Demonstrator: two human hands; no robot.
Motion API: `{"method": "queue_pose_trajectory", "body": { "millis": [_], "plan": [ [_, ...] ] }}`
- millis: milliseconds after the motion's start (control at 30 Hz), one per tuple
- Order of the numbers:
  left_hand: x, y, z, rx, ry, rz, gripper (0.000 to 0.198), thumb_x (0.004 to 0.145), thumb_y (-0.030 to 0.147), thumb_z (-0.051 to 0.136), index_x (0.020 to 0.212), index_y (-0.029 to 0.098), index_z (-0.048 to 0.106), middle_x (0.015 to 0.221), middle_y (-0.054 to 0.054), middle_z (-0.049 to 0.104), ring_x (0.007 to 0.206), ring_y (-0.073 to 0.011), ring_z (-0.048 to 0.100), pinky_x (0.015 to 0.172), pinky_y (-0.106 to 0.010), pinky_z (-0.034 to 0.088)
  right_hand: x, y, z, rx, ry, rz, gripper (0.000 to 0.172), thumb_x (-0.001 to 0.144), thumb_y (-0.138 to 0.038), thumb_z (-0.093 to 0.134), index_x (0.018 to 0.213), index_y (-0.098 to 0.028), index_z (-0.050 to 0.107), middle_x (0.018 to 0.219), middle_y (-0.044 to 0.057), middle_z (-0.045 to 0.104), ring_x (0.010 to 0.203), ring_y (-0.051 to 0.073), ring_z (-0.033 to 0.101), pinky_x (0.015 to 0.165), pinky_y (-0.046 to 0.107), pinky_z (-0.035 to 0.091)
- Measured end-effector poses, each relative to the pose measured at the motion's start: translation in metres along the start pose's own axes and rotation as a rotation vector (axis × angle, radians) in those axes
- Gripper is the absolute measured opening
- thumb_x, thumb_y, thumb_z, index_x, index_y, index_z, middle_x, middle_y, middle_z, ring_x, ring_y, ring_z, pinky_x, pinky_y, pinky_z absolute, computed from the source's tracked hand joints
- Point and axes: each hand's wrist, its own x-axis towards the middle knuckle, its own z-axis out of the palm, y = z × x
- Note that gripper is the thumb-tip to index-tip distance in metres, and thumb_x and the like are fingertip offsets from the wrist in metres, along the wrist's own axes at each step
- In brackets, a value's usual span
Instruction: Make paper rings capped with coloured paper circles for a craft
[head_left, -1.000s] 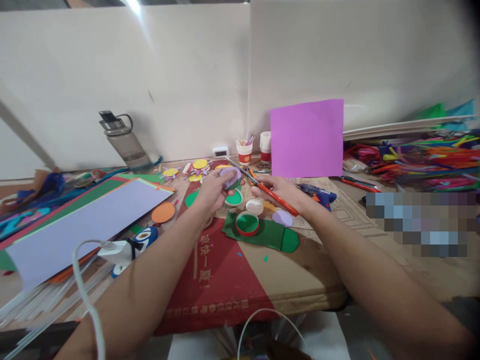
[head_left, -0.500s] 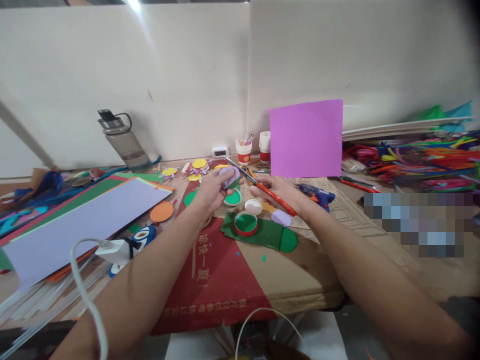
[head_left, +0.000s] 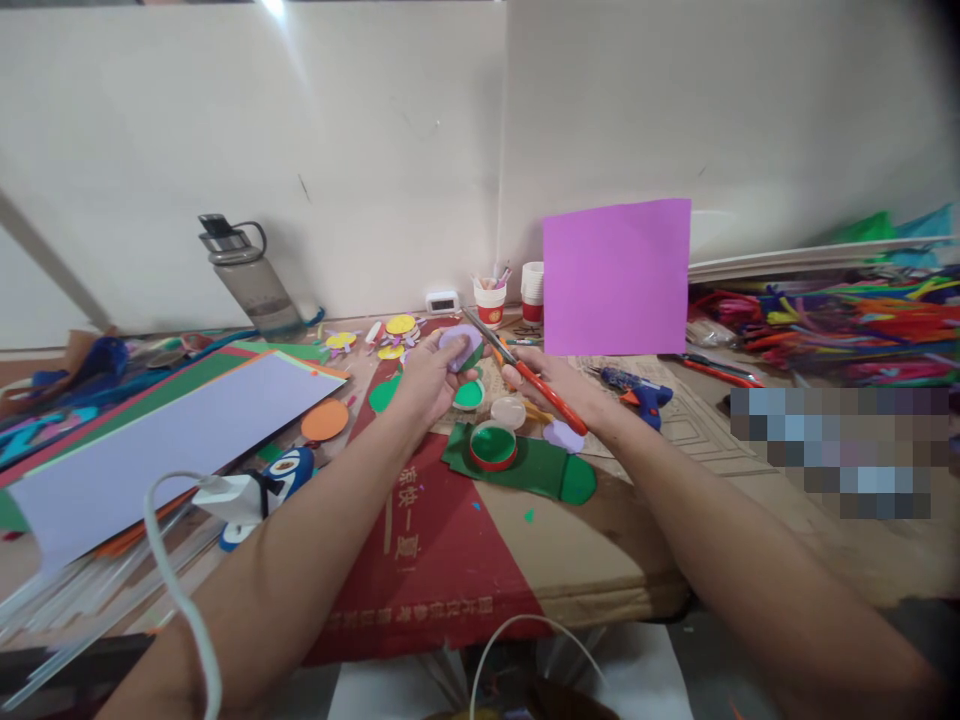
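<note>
My left hand (head_left: pixel 433 375) pinches a lilac paper disc (head_left: pixel 460 347) with a green piece behind its lower edge. Held in my right hand (head_left: pixel 551 375) are scissors (head_left: pixel 551 395) with orange-red handles. Their blades point up and left, close to the disc's right side. Below the hands, a round red-rimmed piece with a green face (head_left: pixel 493 447) rests on a dark green strip (head_left: pixel 529 470) with a rounded end. A pale round piece (head_left: pixel 508 412) and another lilac disc (head_left: pixel 564 436) lie under my right hand. A green-faced round piece (head_left: pixel 469 394) sits below my left hand.
Lilac and coloured sheets (head_left: pixel 180 430) and an orange disc (head_left: pixel 325 420) lie left. A bottle (head_left: pixel 251 280), a pencil cup (head_left: pixel 490 300) and an upright purple sheet (head_left: pixel 616 278) stand behind. To the right are a blue glue gun (head_left: pixel 645 397) and pipe cleaners (head_left: pixel 847 320).
The lilac disc in my left hand has turned to show a rounder face. The scissors have shifted slightly, their blades looking closer together. The camera view has moved a little.
</note>
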Motion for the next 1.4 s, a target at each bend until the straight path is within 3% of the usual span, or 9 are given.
{"method": "queue_pose_trajectory", "body": {
  "millis": [400,767,1000,1267,1400],
  "plan": [
    [0.0,-0.004,-0.001,0.011,-0.008,0.011,0.02,0.075,0.017,0.069,0.091,0.017,0.058,0.081,0.0,0.064,0.068,-0.0117,0.066,0.047,-0.017,0.046,-0.001,-0.001,0.002,-0.011,0.019,-0.055,0.033,0.091,-0.051,0.046,0.088,-0.019,0.055,0.084,0.002,0.055,0.077,0.016,0.05,0.073,0.03,0.04],
    [-0.001,-0.002,-0.001,-0.003,-0.018,0.008,0.021,0.074,0.017,0.07,0.091,0.015,0.058,0.077,0.0,0.065,0.063,-0.0108,0.065,0.045,-0.017,0.046,-0.002,-0.002,0.001,0.02,0.0,-0.013,0.038,0.091,-0.053,0.047,0.09,-0.018,0.06,0.078,0.0,0.054,0.067,0.013,0.047,0.062,0.026,0.039],
    [0.001,0.0,-0.002,0.012,-0.042,-0.007,0.019,0.074,0.016,0.069,0.09,0.014,0.058,0.075,-0.001,0.065,0.064,-0.0139,0.067,0.041,-0.018,0.043,-0.005,-0.012,-0.006,0.01,-0.017,-0.018,0.038,0.092,-0.051,0.045,0.097,-0.018,0.064,0.093,0.004,0.062,0.079,0.016,0.054,0.072,0.028,0.043],
    [0.001,0.006,-0.006,0.07,-0.041,-0.056,0.016,0.075,0.016,0.066,0.088,0.013,0.058,0.074,-0.003,0.066,0.063,-0.0144,0.067,0.038,-0.016,0.039,-0.004,-0.01,-0.008,-0.021,-0.024,-0.028,0.037,0.09,-0.053,0.05,0.075,-0.019,0.056,0.078,0.001,0.053,0.069,0.013,0.046,0.063,0.026,0.038],
    [0.003,0.005,-0.009,0.059,-0.079,-0.054,0.02,0.07,0.017,0.071,0.085,0.013,0.058,0.073,-0.003,0.065,0.062,-0.0141,0.066,0.039,-0.016,0.037,-0.006,-0.012,-0.011,-0.007,-0.029,-0.017,0.039,0.088,-0.054,0.051,0.075,-0.018,0.056,0.074,0.0,0.051,0.065,0.012,0.044,0.059,0.025,0.036]
  ]
}}
